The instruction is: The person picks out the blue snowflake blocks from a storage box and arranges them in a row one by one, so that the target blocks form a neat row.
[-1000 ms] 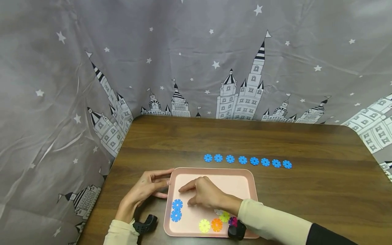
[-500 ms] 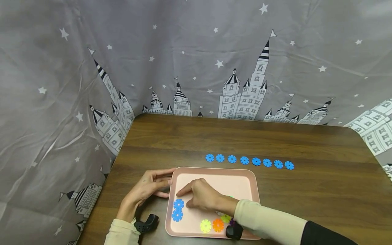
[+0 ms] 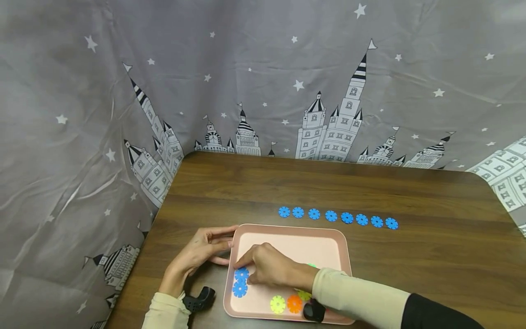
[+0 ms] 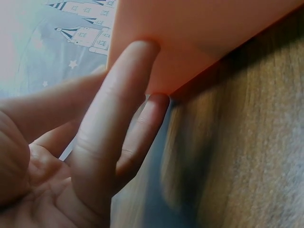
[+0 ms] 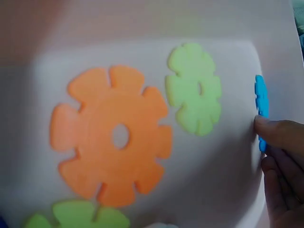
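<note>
My right hand (image 3: 271, 266) reaches into the pink tray (image 3: 296, 231) and pinches a blue interlocking disc (image 3: 241, 273) between thumb and index finger. A second blue disc (image 3: 239, 289) overlaps its near edge. In the right wrist view, the thumb lies across the blue disc (image 5: 261, 90), with the other fingers curled below. Outside the tray's left wall is my left hand (image 3: 201, 248). Its fingers are extended, their tips touching that wall; in the left wrist view, a fingertip (image 4: 145, 50) meets the pink side.
Yellow (image 3: 277, 304) and orange (image 3: 294, 303) notched discs lie near the tray's front rim, with others partly hidden under the right forearm. Beyond the tray, a row of several blue discs (image 3: 330, 216) crosses the wooden table (image 3: 246, 183). A grey castle-print curtain (image 3: 255, 45) hangs behind.
My right hand has moved left and slightly nearer, from beside the blue discs onto the upper one. The left hand stays at the tray wall. The whole view has shifted slightly.
</note>
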Demonstrator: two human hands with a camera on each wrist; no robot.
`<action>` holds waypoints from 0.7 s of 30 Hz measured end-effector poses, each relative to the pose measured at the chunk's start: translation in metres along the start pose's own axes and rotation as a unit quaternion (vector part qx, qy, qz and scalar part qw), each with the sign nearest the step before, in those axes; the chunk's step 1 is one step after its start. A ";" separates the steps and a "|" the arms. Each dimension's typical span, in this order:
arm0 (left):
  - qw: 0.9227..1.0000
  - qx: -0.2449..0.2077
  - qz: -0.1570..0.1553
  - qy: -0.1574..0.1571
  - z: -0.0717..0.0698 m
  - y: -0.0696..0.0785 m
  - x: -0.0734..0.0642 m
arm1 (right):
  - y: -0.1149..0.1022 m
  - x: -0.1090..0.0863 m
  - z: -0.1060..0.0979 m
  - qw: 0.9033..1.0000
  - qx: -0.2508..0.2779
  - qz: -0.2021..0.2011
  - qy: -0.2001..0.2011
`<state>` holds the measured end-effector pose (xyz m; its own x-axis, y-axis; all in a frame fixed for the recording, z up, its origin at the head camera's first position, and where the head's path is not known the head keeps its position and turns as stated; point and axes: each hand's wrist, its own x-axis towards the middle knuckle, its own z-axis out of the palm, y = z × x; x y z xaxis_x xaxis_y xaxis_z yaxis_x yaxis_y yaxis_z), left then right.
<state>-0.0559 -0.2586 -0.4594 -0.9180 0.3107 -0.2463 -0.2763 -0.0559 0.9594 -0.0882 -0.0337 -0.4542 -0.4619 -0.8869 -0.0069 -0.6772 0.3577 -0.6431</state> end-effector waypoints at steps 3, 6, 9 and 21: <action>1.000 0.002 -0.003 0.003 0.000 0.000 -0.001 | 0.001 0.001 0.000 1.000 -0.014 -0.016 -0.001; 1.000 0.003 -0.005 0.005 0.000 0.000 -0.001 | 0.001 0.001 0.001 0.999 -0.029 -0.032 0.001; 1.000 0.002 -0.006 0.008 0.001 0.000 -0.001 | 0.002 0.001 0.002 0.998 -0.040 -0.044 0.000; 1.000 0.007 -0.008 0.011 0.002 0.001 -0.001 | 0.005 0.000 0.003 0.987 -0.106 -0.125 -0.003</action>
<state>-0.0542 -0.2572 -0.4578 -0.9194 0.2907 -0.2651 -0.2880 -0.0384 0.9569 -0.0900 -0.0330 -0.4602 -0.2623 -0.9566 0.1269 -0.8740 0.1798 -0.4514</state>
